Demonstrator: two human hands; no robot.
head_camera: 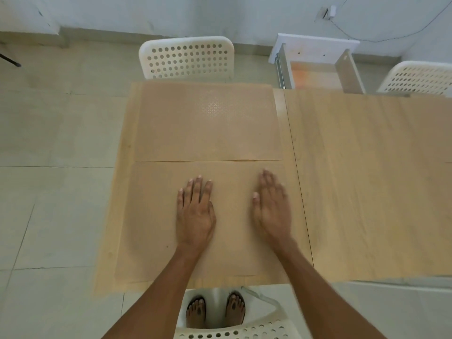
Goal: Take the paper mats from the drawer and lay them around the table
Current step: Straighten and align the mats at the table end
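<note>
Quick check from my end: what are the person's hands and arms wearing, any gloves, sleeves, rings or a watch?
Nothing shows on either one. The left hand and right hand are bare, with no gloves, rings or watch visible. Both forearms are bare up to the frame's bottom edge, so no sleeve is in view.

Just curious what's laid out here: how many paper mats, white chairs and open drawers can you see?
Paper mats: 2, far mat and near mat under both hands
White chairs: 3, far chair, right chair, near chair
Open drawers: 1, drawer
Total: 6
</note>
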